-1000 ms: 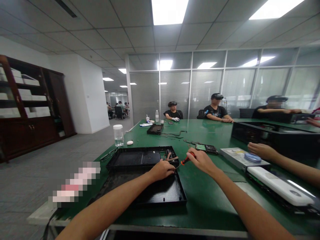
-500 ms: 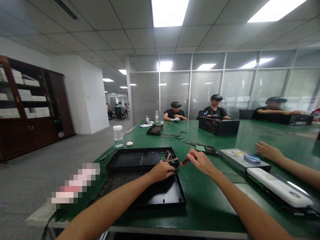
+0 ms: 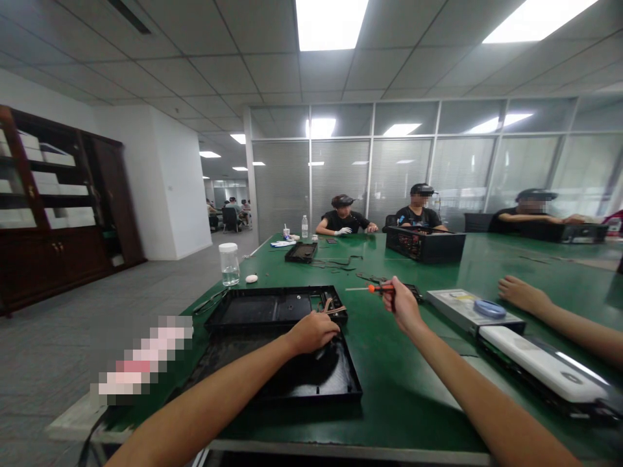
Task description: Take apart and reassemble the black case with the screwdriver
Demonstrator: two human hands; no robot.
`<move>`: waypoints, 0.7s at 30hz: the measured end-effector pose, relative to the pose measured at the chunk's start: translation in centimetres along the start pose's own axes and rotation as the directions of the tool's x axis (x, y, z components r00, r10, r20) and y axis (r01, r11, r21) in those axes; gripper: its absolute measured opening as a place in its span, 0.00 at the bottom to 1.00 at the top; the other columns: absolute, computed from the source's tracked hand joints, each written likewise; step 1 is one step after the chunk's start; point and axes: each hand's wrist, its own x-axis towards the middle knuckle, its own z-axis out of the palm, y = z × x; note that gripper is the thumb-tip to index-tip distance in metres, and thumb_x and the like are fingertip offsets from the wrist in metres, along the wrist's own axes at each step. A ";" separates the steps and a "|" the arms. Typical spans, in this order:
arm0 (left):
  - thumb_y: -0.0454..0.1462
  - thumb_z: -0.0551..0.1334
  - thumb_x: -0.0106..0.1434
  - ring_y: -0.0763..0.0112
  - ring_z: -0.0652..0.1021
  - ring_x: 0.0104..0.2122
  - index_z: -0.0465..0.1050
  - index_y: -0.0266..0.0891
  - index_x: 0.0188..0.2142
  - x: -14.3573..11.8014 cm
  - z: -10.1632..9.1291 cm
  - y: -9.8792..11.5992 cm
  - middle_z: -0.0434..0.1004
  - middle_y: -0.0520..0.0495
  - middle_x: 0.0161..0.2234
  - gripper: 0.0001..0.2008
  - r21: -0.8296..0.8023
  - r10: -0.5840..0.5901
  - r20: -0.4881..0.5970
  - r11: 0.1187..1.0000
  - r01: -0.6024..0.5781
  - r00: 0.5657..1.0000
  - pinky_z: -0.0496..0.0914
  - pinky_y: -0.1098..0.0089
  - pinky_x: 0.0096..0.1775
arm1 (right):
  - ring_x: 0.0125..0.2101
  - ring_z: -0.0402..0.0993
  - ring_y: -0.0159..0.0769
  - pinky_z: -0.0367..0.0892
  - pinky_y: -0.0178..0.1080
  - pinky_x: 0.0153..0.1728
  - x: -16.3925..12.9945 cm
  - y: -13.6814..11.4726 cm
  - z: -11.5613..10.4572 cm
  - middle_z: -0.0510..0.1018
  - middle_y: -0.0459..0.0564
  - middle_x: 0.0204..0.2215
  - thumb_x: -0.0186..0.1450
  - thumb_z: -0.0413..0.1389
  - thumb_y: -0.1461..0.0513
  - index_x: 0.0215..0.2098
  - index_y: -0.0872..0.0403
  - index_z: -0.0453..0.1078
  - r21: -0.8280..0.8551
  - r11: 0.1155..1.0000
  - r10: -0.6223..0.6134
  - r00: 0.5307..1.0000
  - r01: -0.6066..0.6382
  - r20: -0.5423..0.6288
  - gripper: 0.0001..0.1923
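Note:
My right hand [image 3: 403,303] is wrapped round the orange and black handle of a screwdriver [image 3: 377,288]. Its thin metal shaft points left, level above the table and touching nothing. At the right side of an opened black casing [image 3: 272,301], my left hand [image 3: 314,332] is closed with its fingertips bent down. Whatever lies between those fingers is hidden. Just above the left hand, several brownish wires [image 3: 333,309] stick out at the casing's right corner. The casing's near half [image 3: 321,379] is a shallow, shiny black tray lying under my left forearm.
A clear jar [image 3: 230,264] and white lid [image 3: 251,279] stand behind the casing. On the right lie a grey metal box [image 3: 452,305] with a blue roll [image 3: 489,309], a long white cover [image 3: 540,363] and another person's hand [image 3: 523,295]. Several people sit across the green table [image 3: 394,415].
My right hand has lifted the screwdriver away from the casing, swinging it from slanting down to level. My left hand has stayed at nearly the same spot.

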 end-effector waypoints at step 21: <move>0.46 0.55 0.59 0.67 0.74 0.30 0.71 0.37 0.32 -1.9 -8.1 -5.1 0.74 0.46 0.30 0.14 0.201 -0.383 0.343 0.922 0.331 0.858 0.64 0.73 0.31 | 0.27 0.68 0.33 0.57 0.33 0.26 -12.3 -3.5 4.4 0.73 0.46 0.27 0.59 0.52 0.60 0.30 0.53 0.65 -0.541 0.435 0.206 0.506 0.720 0.838 0.04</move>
